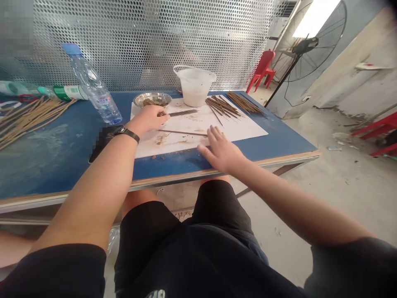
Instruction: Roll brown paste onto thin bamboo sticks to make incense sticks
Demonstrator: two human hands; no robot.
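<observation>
My left hand [148,119] rests on a white board [235,130], its fingers curled around the end of a thin dark-coated stick [182,112]. Below it, a thin brown stick [182,132] lies loose on the board. My right hand [221,151] lies flat with spread fingers, holding nothing, its fingertips at the board's front edge. Two heaps of coated sticks [223,106] lie on the board's far side. A steel bowl [152,99] of brown paste stands beyond my left hand.
The board lies on a blue table [62,165] with a metal-trimmed front edge. A white plastic tub [194,86] and water bottle [94,85] stand behind, beside a bundle of bare sticks [31,118]. A perforated metal screen [149,41] backs the table.
</observation>
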